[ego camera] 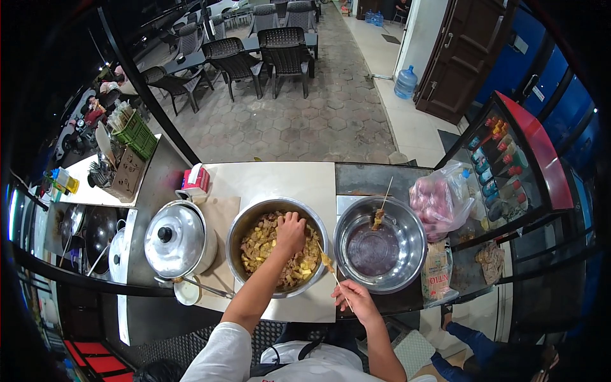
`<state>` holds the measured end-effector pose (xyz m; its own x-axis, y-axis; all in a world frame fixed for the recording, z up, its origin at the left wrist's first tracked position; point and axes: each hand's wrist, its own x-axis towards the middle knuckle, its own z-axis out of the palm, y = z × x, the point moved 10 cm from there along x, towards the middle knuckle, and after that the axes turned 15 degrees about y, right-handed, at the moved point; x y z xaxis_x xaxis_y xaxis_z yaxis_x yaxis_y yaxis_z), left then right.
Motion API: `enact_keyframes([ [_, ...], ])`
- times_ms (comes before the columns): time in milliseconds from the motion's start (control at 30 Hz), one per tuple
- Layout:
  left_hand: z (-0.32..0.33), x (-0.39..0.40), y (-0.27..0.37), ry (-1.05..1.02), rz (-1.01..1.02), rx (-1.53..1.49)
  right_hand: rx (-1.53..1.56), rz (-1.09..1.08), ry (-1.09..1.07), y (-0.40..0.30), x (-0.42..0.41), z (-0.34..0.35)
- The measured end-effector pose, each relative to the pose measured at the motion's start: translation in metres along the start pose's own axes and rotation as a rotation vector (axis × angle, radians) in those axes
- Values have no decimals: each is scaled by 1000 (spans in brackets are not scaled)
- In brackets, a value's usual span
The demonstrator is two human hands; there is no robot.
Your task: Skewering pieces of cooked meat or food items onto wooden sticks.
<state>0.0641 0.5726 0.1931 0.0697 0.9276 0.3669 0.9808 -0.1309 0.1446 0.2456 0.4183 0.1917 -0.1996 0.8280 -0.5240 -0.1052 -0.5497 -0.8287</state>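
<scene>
My left hand (290, 233) reaches into a steel bowl (230, 238) of cut meat and yellow pieces (260, 253); its fingertips point down into the food, and what they touch is hidden. In my right hand (355, 298), a wooden skewer (336, 277) with a few pieces threaded on it leans up over the bowl's right rim. Beside it stands a second steel bowl (372, 253), where one loaded skewer (378, 218) rests against the far inner wall.
A lidded aluminium pot (174, 238) and a small white bowl (187, 291) are at the left. A red tissue pack (195, 180) lies behind. Rightward are a plastic bag of pink-red items (432, 205), a pack of skewers (437, 274) and a glass case (506, 167). Another person's legs (470, 336) show lower right.
</scene>
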Motion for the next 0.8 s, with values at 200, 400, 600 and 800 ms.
enact_keyframes([
  [200, -48, -8, -16, 244, -80, -316, 26, 5, 23, -3, 9, 0],
  [400, -11, -72, -54, 7, -1085, -1370, -74, -58, 103, -6, 24, 8],
  [600, -19, -102, -48, 33, -1375, -1684, -419, -303, 202, -16, 30, 27],
  [800, -26, -107, -45, 62, -1436, -1725, -486, -377, 196, -27, 23, 41],
])
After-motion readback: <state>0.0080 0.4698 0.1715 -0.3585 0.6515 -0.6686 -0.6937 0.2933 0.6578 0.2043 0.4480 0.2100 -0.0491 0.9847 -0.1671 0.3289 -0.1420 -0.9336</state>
